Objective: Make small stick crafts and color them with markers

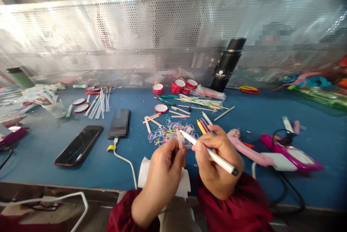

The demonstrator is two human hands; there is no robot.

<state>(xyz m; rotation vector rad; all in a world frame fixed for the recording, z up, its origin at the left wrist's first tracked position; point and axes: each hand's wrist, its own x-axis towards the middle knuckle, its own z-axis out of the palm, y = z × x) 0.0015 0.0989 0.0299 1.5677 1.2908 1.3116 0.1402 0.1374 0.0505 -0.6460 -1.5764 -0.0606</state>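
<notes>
My left hand (164, 174) pinches a small wooden craft stick (179, 138) upright between thumb and fingers. A white marker pen (217, 157) is gripped in my right hand (217, 152), its tip touching or very close to the stick's upper end; which of the two I cannot tell. Just beyond both hands lies a pile of small coloured rubber bands (159, 134). More craft sticks (153, 118) rest at the back left of that pile. White paper (145, 170) is partly hidden under my left hand. Yellow and purple pens (201, 127) lie behind my right hand.
A phone (78, 145) and a cabled black device (119, 123) lie left. Behind are pliers (165, 101), red-rimmed round pieces (179, 85) and a black flask (228, 65) before a perforated metal screen (173, 36). A pink tool (249, 148) and magenta device (295, 154) are right.
</notes>
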